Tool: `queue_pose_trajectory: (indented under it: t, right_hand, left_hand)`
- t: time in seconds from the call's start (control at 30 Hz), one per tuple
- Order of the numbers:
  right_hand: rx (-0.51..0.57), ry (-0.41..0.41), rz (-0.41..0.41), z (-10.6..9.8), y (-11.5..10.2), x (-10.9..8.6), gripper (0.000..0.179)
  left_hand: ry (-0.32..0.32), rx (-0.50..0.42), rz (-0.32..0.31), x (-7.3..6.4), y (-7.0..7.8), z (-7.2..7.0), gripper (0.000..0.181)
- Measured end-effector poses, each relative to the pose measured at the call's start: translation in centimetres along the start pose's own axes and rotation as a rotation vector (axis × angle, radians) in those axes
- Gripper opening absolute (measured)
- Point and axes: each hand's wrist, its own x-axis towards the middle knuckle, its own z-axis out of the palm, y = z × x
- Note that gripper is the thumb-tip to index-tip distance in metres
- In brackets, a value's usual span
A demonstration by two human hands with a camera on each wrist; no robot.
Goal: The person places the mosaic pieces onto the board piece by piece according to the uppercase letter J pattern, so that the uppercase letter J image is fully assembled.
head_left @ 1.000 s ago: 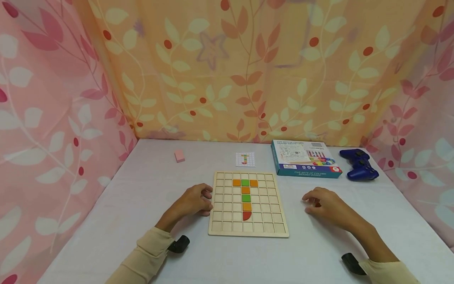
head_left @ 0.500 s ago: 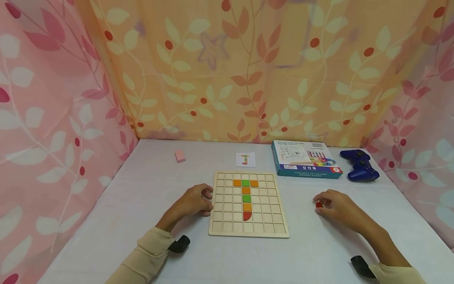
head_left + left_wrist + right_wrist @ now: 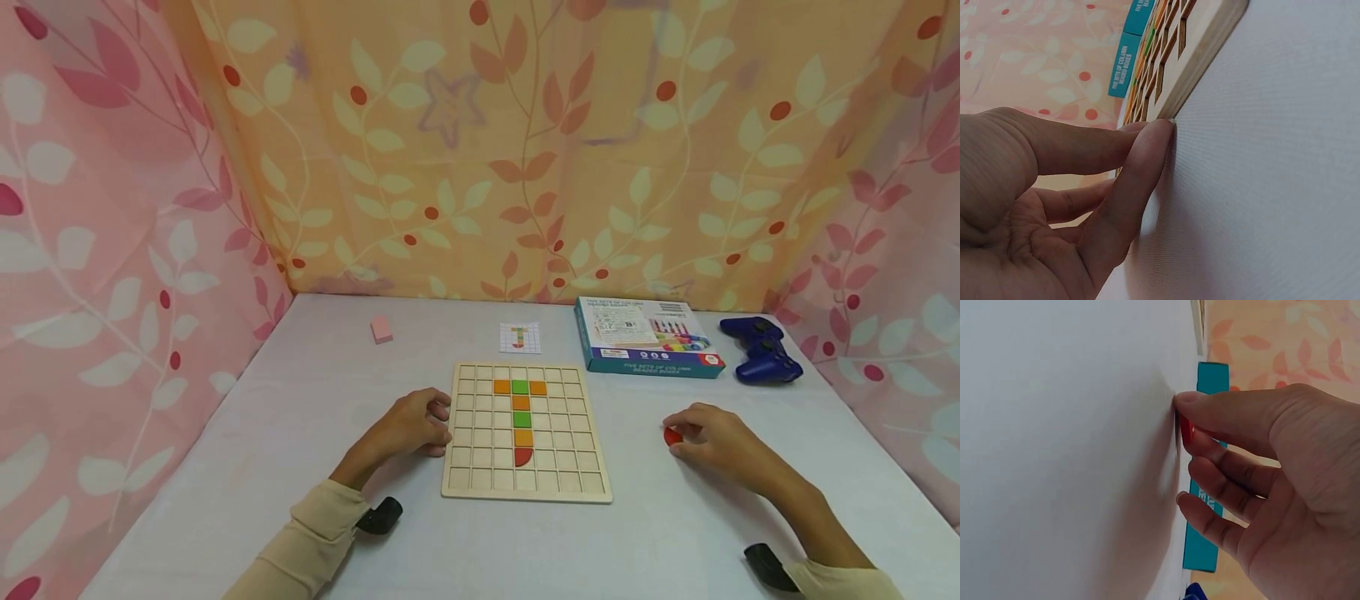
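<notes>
In the head view, a square wooden grid board lies flat in the middle of the table. Orange and green square tiles form a T on it, with a red quarter-round tile at the foot. My left hand rests against the board's left edge, thumb and fingertips right at its side, fingers relaxed. To the board's right, my right hand pinches another red tile between thumb and fingers, low over the white cloth. The right wrist view shows this red tile edge-on, partly hidden by the thumb.
Behind the board lies a small pattern card showing a similar shape. A pink block is at the back left. At the back right are a flat teal box and a blue game controller. Patterned curtains surround the table.
My right hand has drawn slightly away from the board to the right, and more of the red tile in its fingers now shows. The left hand and board have stayed put.
</notes>
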Motion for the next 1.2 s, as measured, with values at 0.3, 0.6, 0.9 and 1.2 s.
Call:
queue_pose_trajectory:
  t: [0.3,0.6,0.9,1.2]
  right_hand:
    - [0.041,-0.006,-0.122,1.3,-3.0,1.4,0.035]
    - [0.106,-0.083,-0.159,3.2,-7.4,3.5,0.036]
    - [0.129,-0.153,-0.277,4.9,-11.3,5.3,0.033]
    - [0.093,-0.166,-0.423,6.3,-14.6,6.5,0.028]
  left_hand:
    - [0.011,-0.013,-0.006,0.1,-0.1,0.1,0.052]
    - [0.008,-0.012,-0.005,0.1,-0.1,0.1,0.053]
    - [0.006,-0.007,-0.007,0.2,0.0,0.1,0.052]
    - [0.005,-0.008,-0.002,0.2,-0.2,0.1,0.053]
